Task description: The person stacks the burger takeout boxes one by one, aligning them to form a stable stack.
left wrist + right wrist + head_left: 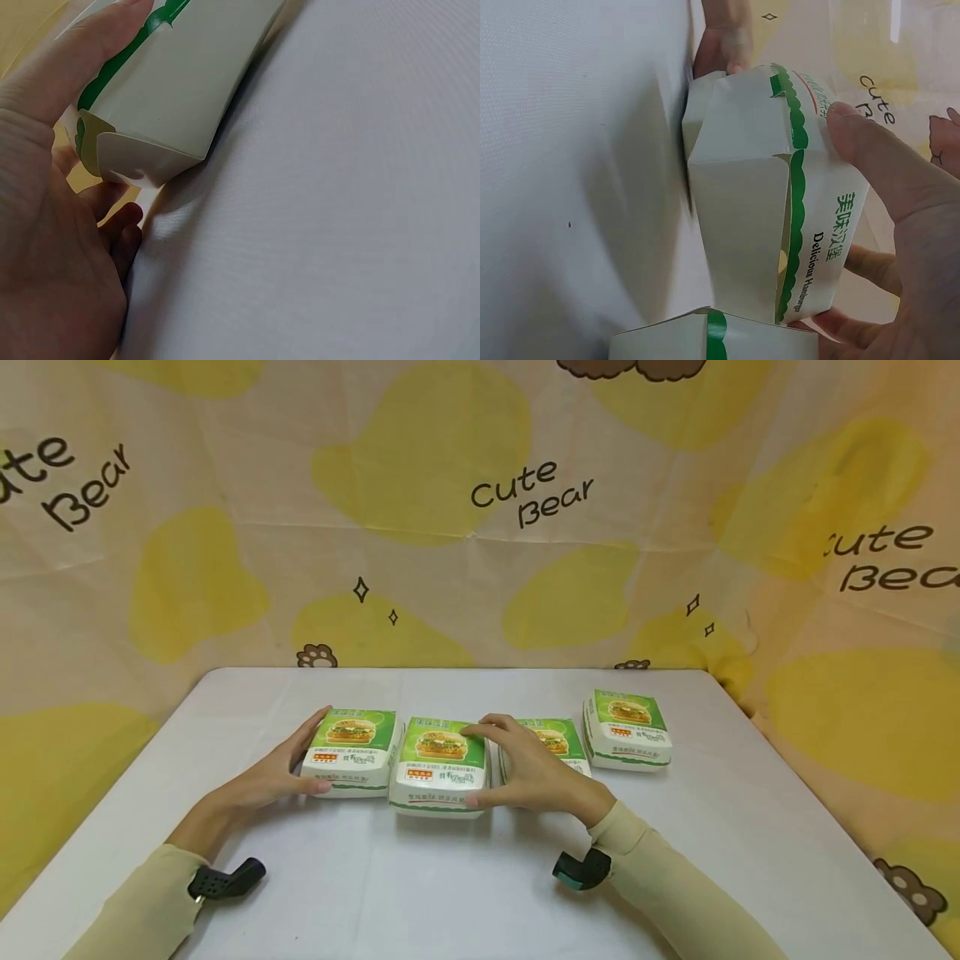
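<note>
At the left, the left hand (264, 779) grasps the leftmost burger box (352, 762), thumb on its near side, fingers along its left; a corner flap (142, 159) stands out there, so too hard a squeeze could dent the card or make it pop open. Just right is the second burger box (438, 772), in the grip of the right hand (542, 774), thumb near, fingers farther back. Whether its base is clear of the bench (420, 893) is hard to tell. Forced leftward, it could ride up its neighbour's edge and tilt. The third burger box (558, 737) sits partly behind that hand, where a careless sweep could knock it askew. The rightmost burger box (628, 735) stands farther off, untouched.
</note>
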### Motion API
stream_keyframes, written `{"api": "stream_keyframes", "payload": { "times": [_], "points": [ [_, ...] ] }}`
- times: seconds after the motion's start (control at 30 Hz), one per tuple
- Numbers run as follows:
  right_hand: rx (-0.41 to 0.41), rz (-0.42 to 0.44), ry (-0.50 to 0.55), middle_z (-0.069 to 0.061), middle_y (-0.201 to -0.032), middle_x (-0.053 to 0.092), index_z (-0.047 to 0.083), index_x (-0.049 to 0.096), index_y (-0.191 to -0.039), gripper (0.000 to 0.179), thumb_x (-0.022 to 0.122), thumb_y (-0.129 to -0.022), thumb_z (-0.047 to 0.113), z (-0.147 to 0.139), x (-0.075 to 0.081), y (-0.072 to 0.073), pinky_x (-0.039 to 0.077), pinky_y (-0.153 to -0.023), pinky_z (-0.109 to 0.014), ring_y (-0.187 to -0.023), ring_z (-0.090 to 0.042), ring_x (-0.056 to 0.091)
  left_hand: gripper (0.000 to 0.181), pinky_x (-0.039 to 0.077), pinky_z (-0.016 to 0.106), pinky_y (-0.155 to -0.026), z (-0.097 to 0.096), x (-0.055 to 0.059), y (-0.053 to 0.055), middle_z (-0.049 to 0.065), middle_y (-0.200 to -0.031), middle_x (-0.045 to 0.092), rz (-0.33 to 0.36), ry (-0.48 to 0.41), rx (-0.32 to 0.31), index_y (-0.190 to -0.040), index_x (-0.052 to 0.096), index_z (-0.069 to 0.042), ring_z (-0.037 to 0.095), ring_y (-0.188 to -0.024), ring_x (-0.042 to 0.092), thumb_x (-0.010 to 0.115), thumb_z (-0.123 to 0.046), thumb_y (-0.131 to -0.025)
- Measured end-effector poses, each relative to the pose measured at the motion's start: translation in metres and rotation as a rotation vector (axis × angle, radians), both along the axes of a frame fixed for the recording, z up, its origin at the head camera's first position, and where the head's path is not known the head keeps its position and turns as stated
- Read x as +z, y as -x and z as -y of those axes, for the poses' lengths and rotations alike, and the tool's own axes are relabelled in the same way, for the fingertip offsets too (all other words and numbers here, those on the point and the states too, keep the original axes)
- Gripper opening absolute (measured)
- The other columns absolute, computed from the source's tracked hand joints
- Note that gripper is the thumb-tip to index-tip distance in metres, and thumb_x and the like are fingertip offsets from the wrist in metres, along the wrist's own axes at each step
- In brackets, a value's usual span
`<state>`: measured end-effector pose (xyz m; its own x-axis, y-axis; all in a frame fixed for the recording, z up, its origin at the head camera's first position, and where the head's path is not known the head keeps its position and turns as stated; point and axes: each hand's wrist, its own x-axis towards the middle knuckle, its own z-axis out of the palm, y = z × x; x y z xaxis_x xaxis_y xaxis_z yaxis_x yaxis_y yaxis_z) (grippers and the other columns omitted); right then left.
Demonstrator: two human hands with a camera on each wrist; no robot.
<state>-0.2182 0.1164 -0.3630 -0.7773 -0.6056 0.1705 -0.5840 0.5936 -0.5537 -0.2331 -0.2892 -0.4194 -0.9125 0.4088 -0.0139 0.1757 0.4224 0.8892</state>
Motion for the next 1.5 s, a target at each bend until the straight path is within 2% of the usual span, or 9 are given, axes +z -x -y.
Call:
{"api": "stream_keyframes", "payload": {
  "times": [0.2, 0.43, 0.53, 0.63, 0.77, 0.93, 1.07, 1.2, 1.5],
  "points": [
    [0.001, 0.073, 0.088, -0.002, -0.149, 0.042, 0.027, 0.048, -0.149, 0.087, 0.088, -0.074, 0.048, -0.001, 0.003, -0.002, 0.040, -0.112, -0.055, -0.136, -0.028, 0.046, 0.115, 0.015, 0.070, -0.117, -0.001, -0.005, -0.001, 0.021, -0.170, 0.002, 0.002, -0.005, -0.019, -0.164, -0.002, -0.028, 0.048, -0.151, 0.012, 0.078, -0.016, -0.082],
    [0.014, 0.048, 0.170, 0.001, -0.148, 0.042, 0.026, 0.048, -0.147, 0.081, 0.087, -0.078, 0.041, 0.003, 0.012, 0.001, 0.040, -0.112, -0.057, -0.136, -0.023, 0.045, 0.111, 0.033, 0.011, -0.100, -0.003, -0.007, -0.001, 0.017, -0.171, 0.004, 0.009, -0.016, -0.034, -0.163, 0.000, -0.033, 0.023, -0.145, 0.026, 0.077, -0.018, -0.084],
    [0.025, 0.054, 0.211, 0.003, -0.147, 0.043, 0.027, 0.048, -0.147, 0.080, 0.087, -0.078, 0.037, 0.010, 0.019, 0.004, 0.039, -0.113, -0.058, -0.137, -0.023, 0.045, 0.112, 0.035, 0.019, -0.105, 0.000, -0.005, -0.001, 0.017, -0.171, 0.004, 0.005, -0.005, -0.028, -0.163, 0.000, -0.033, 0.021, -0.144, 0.028, 0.077, -0.017, -0.084],
    [0.040, 0.068, 0.246, 0.003, -0.146, 0.044, 0.027, 0.049, -0.147, 0.080, 0.088, -0.078, 0.034, 0.021, 0.026, 0.008, 0.038, -0.114, -0.054, -0.137, -0.023, 0.046, 0.114, 0.029, 0.050, -0.119, 0.002, -0.002, -0.001, 0.020, -0.170, 0.006, -0.004, 0.014, -0.022, -0.164, -0.002, -0.030, 0.035, -0.147, 0.025, 0.077, -0.018, -0.083],
    [0.058, 0.067, 0.282, 0.003, -0.145, 0.045, 0.024, 0.050, -0.147, 0.078, 0.087, -0.078, 0.030, 0.037, 0.034, 0.013, 0.039, -0.112, -0.048, -0.134, -0.020, 0.047, 0.116, 0.014, 0.076, -0.113, 0.003, 0.001, 0.000, 0.024, -0.168, 0.013, -0.017, 0.025, -0.013, -0.164, -0.002, -0.025, 0.044, -0.146, 0.025, 0.078, -0.017, -0.081],
    [0.062, 0.081, 0.313, 0.005, -0.143, 0.046, 0.024, 0.051, -0.147, 0.078, 0.087, -0.079, 0.030, 0.059, 0.040, 0.019, 0.040, -0.111, -0.044, -0.132, -0.016, 0.046, 0.114, 0.026, 0.071, -0.113, 0.005, -0.001, 0.001, 0.022, -0.162, 0.031, -0.032, 0.022, -0.019, -0.164, -0.001, -0.026, 0.019, -0.137, 0.040, 0.078, -0.017, -0.082],
    [0.068, 0.095, 0.328, 0.004, -0.144, 0.046, 0.024, 0.050, -0.148, 0.077, 0.086, -0.080, 0.031, 0.075, 0.039, 0.024, 0.040, -0.111, -0.046, -0.131, -0.016, 0.046, 0.104, 0.045, 0.045, -0.107, 0.006, -0.004, 0.001, 0.022, -0.153, 0.044, -0.053, -0.018, -0.056, -0.163, 0.010, -0.019, 0.002, -0.126, 0.049, 0.077, -0.013, -0.084],
    [0.066, 0.099, 0.337, 0.005, -0.145, 0.046, 0.024, 0.048, -0.149, 0.078, 0.085, -0.080, 0.032, 0.086, 0.035, 0.028, 0.041, -0.111, -0.046, -0.131, -0.015, 0.045, 0.092, 0.044, 0.026, -0.100, 0.005, -0.003, 0.001, 0.022, -0.148, 0.049, -0.070, -0.029, -0.066, -0.157, 0.021, -0.010, -0.005, -0.122, 0.052, 0.077, -0.012, -0.084],
    [0.019, 0.046, 0.297, -0.004, -0.159, 0.034, 0.024, 0.049, -0.149, 0.082, 0.087, -0.078, 0.039, 0.108, 0.022, 0.029, 0.041, -0.114, -0.050, -0.144, -0.025, 0.039, 0.079, 0.042, 0.038, -0.103, 0.005, 0.000, -0.004, 0.025, -0.142, 0.056, -0.049, 0.024, -0.045, -0.150, 0.033, -0.002, -0.003, -0.119, 0.053, 0.077, -0.014, -0.086]
  ]
}}
